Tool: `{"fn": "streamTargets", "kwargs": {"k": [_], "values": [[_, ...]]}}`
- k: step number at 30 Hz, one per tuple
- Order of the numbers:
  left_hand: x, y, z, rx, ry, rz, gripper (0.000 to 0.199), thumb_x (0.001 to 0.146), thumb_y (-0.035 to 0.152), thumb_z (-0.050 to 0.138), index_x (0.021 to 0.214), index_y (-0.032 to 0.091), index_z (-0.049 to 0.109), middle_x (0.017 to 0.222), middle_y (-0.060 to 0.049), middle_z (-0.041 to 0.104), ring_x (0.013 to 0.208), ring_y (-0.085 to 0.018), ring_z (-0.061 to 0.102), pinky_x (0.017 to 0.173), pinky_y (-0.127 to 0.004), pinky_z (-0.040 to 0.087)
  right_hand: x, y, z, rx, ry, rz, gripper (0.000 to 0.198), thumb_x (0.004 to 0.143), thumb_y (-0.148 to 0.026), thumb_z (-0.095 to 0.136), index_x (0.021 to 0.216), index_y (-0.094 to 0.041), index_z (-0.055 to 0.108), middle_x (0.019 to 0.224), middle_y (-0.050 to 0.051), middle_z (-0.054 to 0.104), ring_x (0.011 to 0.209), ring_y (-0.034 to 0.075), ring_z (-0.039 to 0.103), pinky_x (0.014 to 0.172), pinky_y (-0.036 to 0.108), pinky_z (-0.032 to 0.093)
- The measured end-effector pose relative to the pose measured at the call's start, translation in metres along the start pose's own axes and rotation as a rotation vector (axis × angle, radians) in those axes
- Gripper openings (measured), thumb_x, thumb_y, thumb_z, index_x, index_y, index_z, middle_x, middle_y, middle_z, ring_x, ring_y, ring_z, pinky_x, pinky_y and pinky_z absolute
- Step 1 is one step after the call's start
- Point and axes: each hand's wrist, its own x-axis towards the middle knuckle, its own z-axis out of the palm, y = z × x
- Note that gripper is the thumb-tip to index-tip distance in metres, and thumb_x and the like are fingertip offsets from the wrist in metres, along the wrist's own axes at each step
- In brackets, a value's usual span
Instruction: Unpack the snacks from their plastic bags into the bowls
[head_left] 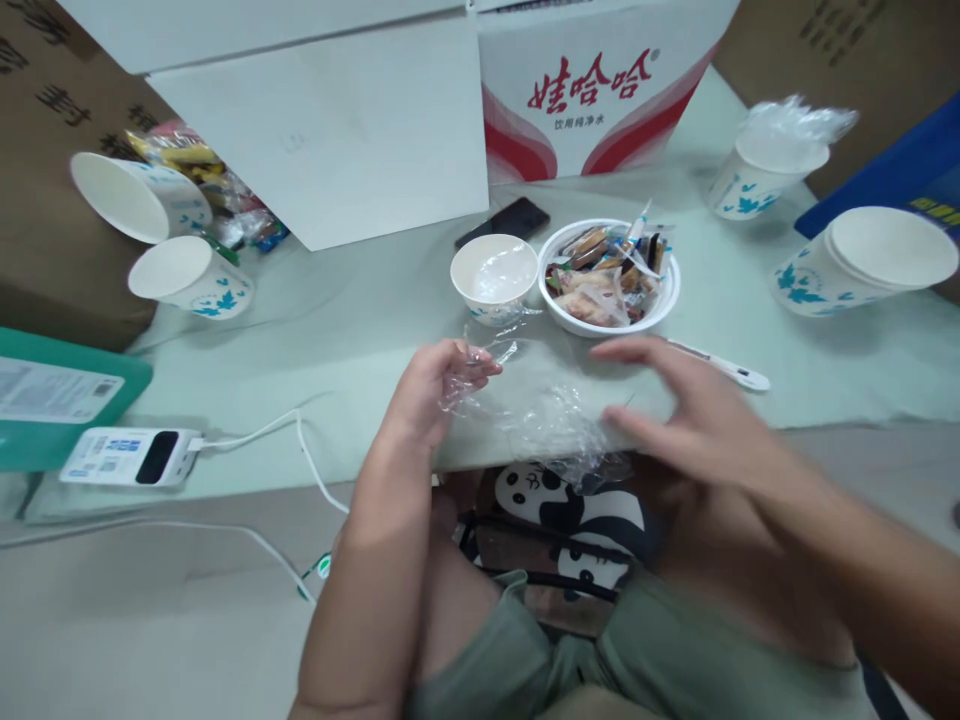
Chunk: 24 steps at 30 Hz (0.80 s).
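Note:
My left hand [446,385] is closed on the edge of a crumpled clear plastic film [551,415], which hangs to the right over the table's front edge. To the right of the film, my right hand [682,410] is open, with thumb and fingers apart and nothing visibly held; it is a little blurred. Just beyond my left hand stands a paper cup [495,275], and something clear and shiny lies inside it. A white bowl [664,305] full of wrapped snacks [600,285] sits beside that cup. Behind my right fingers lies a white pen-like stick [739,372].
A dark phone [506,222] lies before a white carton [577,110]. Paper cups [214,285] stand at the left, more stacked cups [832,265] at the right, one cup [750,190] with plastic on top. A cabled white power bank [127,458] sits front left.

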Motion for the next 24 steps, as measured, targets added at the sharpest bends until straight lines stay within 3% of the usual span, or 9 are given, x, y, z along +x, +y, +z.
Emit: {"fn": "streamTargets", "kwargs": {"k": [4,7,10,13,15,18,21,24], "values": [[0.003,0.001,-0.005,0.036,0.052,0.042,0.013,0.05,0.026,0.061,0.051,0.018,0.05,0.067,0.0,0.065,0.072,-0.018,0.069,0.065,-0.025,0.048,-0.025,0.014,0.058,0.218,-0.116,0.145,0.035,0.095,-0.035,0.052,0.125,-0.02,0.063,0.113,0.009,0.078,0.1,0.027,0.076,0.084,0.042,0.061],[0.0,0.003,-0.013,0.093,0.108,0.057,0.01,0.05,0.026,0.058,0.053,0.019,0.052,0.069,-0.002,0.066,0.072,-0.018,0.067,0.063,-0.025,0.05,-0.021,0.035,0.072,0.151,-0.101,0.173,0.03,0.096,-0.027,0.045,0.11,-0.02,0.071,0.109,0.009,0.079,0.101,0.027,0.075,0.089,0.045,0.058],[-0.007,0.008,-0.019,0.173,0.115,0.051,0.009,0.05,0.025,0.057,0.053,0.018,0.051,0.073,-0.004,0.066,0.071,-0.017,0.066,0.062,-0.025,0.05,-0.021,0.05,0.068,0.061,-0.098,0.114,0.026,0.092,-0.025,0.05,0.099,-0.022,0.074,0.117,0.011,0.077,0.117,0.03,0.07,0.101,0.051,0.052],[-0.01,0.013,-0.021,0.216,0.108,0.052,0.014,0.05,0.023,0.058,0.05,0.018,0.045,0.074,-0.004,0.065,0.07,-0.016,0.064,0.06,-0.024,0.049,-0.026,0.052,0.06,-0.032,-0.114,0.136,0.019,0.088,-0.031,0.058,0.095,-0.024,0.074,0.135,0.01,0.07,0.136,0.037,0.056,0.11,0.064,0.039],[-0.008,0.015,-0.022,0.217,0.15,0.058,0.012,0.052,0.023,0.057,0.052,0.019,0.045,0.073,-0.003,0.064,0.069,-0.015,0.063,0.059,-0.024,0.048,-0.029,0.05,0.056,-0.104,-0.144,0.17,0.014,0.084,-0.035,0.065,0.085,-0.023,0.072,0.144,0.01,0.063,0.144,0.043,0.045,0.113,0.07,0.031],[-0.001,0.017,-0.027,0.217,0.245,0.094,0.01,0.055,0.021,0.055,0.054,0.02,0.045,0.07,-0.002,0.062,0.067,-0.015,0.061,0.059,-0.024,0.045,-0.034,0.051,0.052,-0.153,-0.183,0.19,0.022,0.081,-0.035,0.068,0.065,-0.02,0.062,0.146,0.01,0.061,0.149,0.048,0.034,0.115,0.071,0.027],[0.006,0.017,-0.037,0.319,0.356,0.139,0.005,0.058,0.02,0.053,0.055,0.02,0.049,0.068,-0.002,0.062,0.065,-0.015,0.057,0.059,-0.025,0.041,-0.04,0.06,0.046,-0.13,-0.158,0.175,0.03,0.083,-0.033,0.064,0.058,-0.019,0.056,0.148,0.008,0.059,0.151,0.047,0.031,0.115,0.071,0.024],[0.008,0.018,-0.05,0.614,0.466,0.066,0.006,0.062,0.021,0.055,0.056,0.02,0.058,0.061,-0.002,0.06,0.059,-0.016,0.048,0.057,-0.027,0.033,-0.046,0.066,0.039,-0.037,-0.109,0.114,0.032,0.085,-0.033,0.063,0.058,-0.02,0.053,0.138,0.006,0.067,0.147,0.044,0.039,0.113,0.07,0.027]]}}
